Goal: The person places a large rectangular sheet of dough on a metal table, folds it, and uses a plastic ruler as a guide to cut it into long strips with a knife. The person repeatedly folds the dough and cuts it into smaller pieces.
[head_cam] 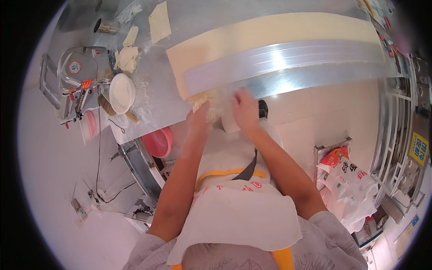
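A long pale sheet of dough (pixel 276 28) lies across the metal worktop, with a long translucent or metal strip (pixel 287 57) on it. At the worktop's front edge my left hand (pixel 199 118) grips a bunch of thin cut dough strips (pixel 211 107). Blurred by motion, my right hand (pixel 243 104) is just to the right of the bunch; its fingers look curled, and whether it holds anything cannot be told. Dough scraps (pixel 128 59) and a flat dough piece (pixel 160 23) rest at the left.
At the left stand a metal machine (pixel 84 67), a white bowl (pixel 122 93) of white powder and a brush (pixel 107 105). A metal cylinder (pixel 106 26) lies farther back. Below are a red basin (pixel 157 142) and, on the floor at right, a printed sack (pixel 351 185).
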A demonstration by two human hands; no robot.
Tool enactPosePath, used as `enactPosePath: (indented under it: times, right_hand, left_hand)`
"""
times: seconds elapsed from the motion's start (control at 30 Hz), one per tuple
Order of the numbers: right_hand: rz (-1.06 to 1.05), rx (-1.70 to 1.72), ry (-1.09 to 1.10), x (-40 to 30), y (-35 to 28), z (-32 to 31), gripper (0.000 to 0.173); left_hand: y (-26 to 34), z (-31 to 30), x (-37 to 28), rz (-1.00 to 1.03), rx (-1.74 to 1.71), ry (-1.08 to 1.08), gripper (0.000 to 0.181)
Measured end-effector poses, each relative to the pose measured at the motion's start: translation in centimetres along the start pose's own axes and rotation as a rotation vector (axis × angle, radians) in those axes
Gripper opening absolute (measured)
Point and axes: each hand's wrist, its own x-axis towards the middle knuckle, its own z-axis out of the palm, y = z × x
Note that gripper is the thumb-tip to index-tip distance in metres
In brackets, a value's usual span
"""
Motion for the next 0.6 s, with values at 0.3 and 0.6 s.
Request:
enactPosePath:
  times: [0.3, 0.6]
  right_hand:
    - [-0.120, -0.358, -0.123, -2.5, -5.0, 11.6, 0.028]
    - [-0.093, 0.119, -0.264, -4.4, -9.0, 18.0, 0.031]
  left_hand:
    - [2.5, -10.5, 3.7, -0.046, 0.132, -0.251, 0.035]
    - [5.5, -17.7, 6.8, -0.076, -0.015, -0.352, 0.033]
